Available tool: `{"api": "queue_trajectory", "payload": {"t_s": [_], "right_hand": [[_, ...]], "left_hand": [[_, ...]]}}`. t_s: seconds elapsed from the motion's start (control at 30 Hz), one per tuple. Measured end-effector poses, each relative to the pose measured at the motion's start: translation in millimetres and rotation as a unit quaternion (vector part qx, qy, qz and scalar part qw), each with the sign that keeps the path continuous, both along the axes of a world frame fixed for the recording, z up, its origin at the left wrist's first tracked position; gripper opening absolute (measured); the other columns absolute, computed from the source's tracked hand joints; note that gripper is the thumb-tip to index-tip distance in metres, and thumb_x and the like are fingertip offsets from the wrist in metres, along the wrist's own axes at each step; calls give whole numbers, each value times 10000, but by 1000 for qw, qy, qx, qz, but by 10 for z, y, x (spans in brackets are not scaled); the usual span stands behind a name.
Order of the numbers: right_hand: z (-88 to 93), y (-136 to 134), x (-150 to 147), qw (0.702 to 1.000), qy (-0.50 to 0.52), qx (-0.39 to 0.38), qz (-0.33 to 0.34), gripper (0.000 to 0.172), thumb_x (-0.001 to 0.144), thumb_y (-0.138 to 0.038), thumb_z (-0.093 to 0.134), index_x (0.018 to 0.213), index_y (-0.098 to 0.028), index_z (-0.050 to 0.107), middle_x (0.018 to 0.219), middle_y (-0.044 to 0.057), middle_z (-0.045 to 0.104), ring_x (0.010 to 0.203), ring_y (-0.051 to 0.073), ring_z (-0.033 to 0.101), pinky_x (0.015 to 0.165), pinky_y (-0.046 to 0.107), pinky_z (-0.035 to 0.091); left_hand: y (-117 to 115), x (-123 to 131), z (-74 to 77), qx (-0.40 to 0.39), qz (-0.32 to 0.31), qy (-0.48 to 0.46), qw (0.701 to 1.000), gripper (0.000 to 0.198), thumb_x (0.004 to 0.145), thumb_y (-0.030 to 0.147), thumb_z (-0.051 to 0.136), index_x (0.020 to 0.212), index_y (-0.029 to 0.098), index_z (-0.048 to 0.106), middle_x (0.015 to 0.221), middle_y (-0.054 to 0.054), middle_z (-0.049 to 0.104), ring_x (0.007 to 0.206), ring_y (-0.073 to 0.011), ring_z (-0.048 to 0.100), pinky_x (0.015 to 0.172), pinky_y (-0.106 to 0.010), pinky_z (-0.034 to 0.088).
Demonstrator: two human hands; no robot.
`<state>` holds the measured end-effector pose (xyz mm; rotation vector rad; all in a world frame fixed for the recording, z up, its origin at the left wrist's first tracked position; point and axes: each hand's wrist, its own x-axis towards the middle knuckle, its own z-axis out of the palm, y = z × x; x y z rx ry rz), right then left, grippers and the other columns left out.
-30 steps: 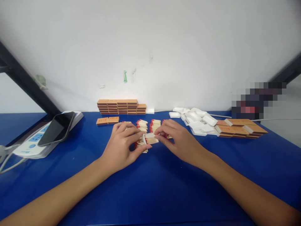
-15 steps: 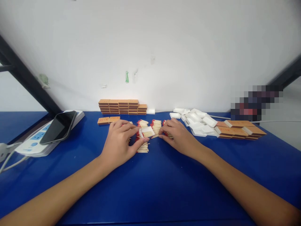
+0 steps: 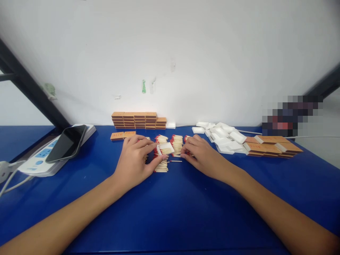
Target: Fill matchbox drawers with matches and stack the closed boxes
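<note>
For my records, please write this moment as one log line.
left hand: holds white tray; right hand: near matches; single match: on table

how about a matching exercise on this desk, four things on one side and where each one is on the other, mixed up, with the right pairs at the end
Things
1. phone
2. tray with matches in it
3. loose match
4. heap of white trays

Places
A. held in the left hand
B. beside the orange boxes on the right
C. on the power strip
D. on the blue table, close to the right hand

Pairs: 1-C, 2-A, 3-D, 4-B
</note>
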<state>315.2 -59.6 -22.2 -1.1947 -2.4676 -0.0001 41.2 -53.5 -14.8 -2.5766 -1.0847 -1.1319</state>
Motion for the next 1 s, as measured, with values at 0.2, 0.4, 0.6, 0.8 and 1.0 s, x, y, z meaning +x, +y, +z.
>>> {"api": "queue_trajectory", "payload": {"t_s": [0.2, 0.4, 0.6, 0.8, 1.0], "right_hand": [[1, -37, -13, 1000, -22, -19, -7, 137, 1031, -174, 555, 921, -204, 631, 1005, 101, 646, 1002, 273, 543, 885, 422, 445], [36, -57, -52, 999, -40, -24, -13, 155, 1029, -174, 551, 895, -203, 623, 997, 103, 652, 984, 271, 555, 885, 427, 457], [69, -121, -99, 999, -18, -47, -2, 161, 1041, -178, 523, 931, -201, 637, 1015, 99, 659, 1018, 269, 573, 908, 444, 467], [65, -144, -118, 997, 2, -75, 6, 80, 1021, -277, 636, 980, -211, 656, 1026, 81, 662, 1043, 272, 579, 953, 456, 464], [80, -136, -110, 996, -3, -86, 15, 130, 1026, -202, 600, 904, -207, 645, 983, 80, 674, 994, 256, 585, 915, 430, 467]], "left_hand": [[5, 0, 0, 0, 2, 0, 1000, 312, 938, 482, 766, 1060, 195, 789, 1041, -54, 787, 1015, -271, 649, 935, -475, 475], [-1, 1, 0, -1, 4, 0, 1000, 315, 937, 485, 768, 1064, 197, 788, 1039, -55, 792, 1029, -277, 651, 944, -485, 472], [2, -1, 2, 0, 8, 2, 1000, 306, 934, 472, 773, 1071, 199, 789, 1040, -54, 790, 1024, -274, 649, 951, -492, 474], [9, -5, -5, -4, 0, 3, 1000, 296, 932, 466, 774, 1064, 202, 792, 1030, -48, 789, 1016, -266, 642, 943, -488, 477], [13, -10, -9, -15, 4, 17, 1000, 311, 952, 496, 740, 1070, 213, 792, 1036, -61, 792, 1027, -279, 640, 936, -490, 465]]}}
